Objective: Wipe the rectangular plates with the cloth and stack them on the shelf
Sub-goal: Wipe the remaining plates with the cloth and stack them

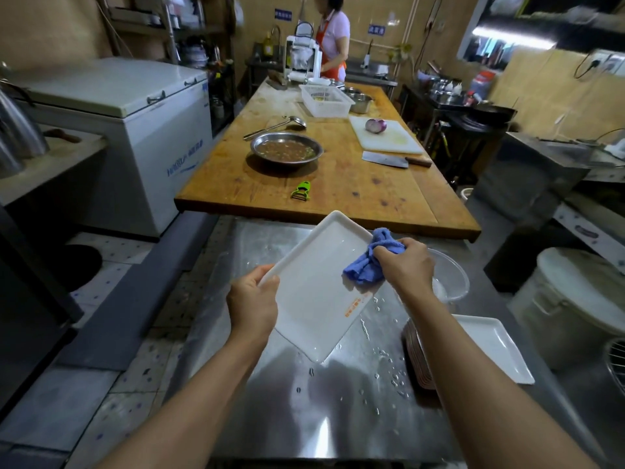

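Observation:
A white rectangular plate (313,292) is held tilted above the wet steel counter (338,418). My left hand (252,304) grips its left edge. My right hand (407,265) is closed on a bunched blue cloth (368,257), which presses on the plate's right edge near the far corner. To the right of my right forearm a stack of plates (419,360) stands on the counter, with another white rectangular plate (497,350) lying on top.
A clear bowl (451,277) sits behind my right hand. Beyond the counter a wooden table (355,191) carries a green peeler (301,191), a steel basin (286,151), a cleaver (395,159) and a cutting board (385,135). A chest freezer (135,130) stands left; a person works at the far end.

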A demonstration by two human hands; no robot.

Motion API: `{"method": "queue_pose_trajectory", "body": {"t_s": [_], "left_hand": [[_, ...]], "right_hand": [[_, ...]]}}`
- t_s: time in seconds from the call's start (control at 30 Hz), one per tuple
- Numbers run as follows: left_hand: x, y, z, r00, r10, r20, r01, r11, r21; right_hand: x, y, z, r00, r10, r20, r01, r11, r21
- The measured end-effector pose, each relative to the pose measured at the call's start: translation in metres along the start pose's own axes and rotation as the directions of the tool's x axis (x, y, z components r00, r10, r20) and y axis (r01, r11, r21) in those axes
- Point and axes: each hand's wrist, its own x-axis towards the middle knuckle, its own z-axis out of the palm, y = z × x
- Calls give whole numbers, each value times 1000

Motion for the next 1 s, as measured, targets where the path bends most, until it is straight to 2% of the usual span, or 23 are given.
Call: {"method": "queue_pose_trajectory", "body": {"t_s": [0.13,0.27,0.43,0.6,0.7,0.8,0.83,0.9,0.97,1.0], "left_hand": [[-4,2,14,995,-39,-87,33,997,-63],[-11,3,26,988,-110,-113,91,983,-161],[-6,13,46,955,-238,-176,161,917,-365],[-2,19,55,926,-328,-185,210,858,-469],[-6,17,60,901,-411,-137,287,803,-522],[-10,15,63,870,-492,42,424,702,-573],[-10,17,63,857,-498,132,480,680,-554],[-9,19,61,830,-498,253,558,749,-356],[-8,20,59,833,-486,263,532,835,-143],[-8,23,58,850,-466,243,501,859,-105]], "right_hand": [[-9,-1,8,973,225,-49,-204,941,269],[-24,-7,17,959,283,-1,-258,878,402],[-58,-5,25,969,238,61,-242,885,398],[-78,1,21,966,214,146,-257,865,431],[-76,3,14,950,226,216,-298,859,417],[-66,5,8,970,208,130,-239,918,315],[-63,6,6,979,186,83,-202,939,279],[-59,10,4,993,115,-22,-108,975,192],[-58,14,3,992,-1,-127,12,996,87],[-58,15,3,984,-71,-161,75,997,18]]}}
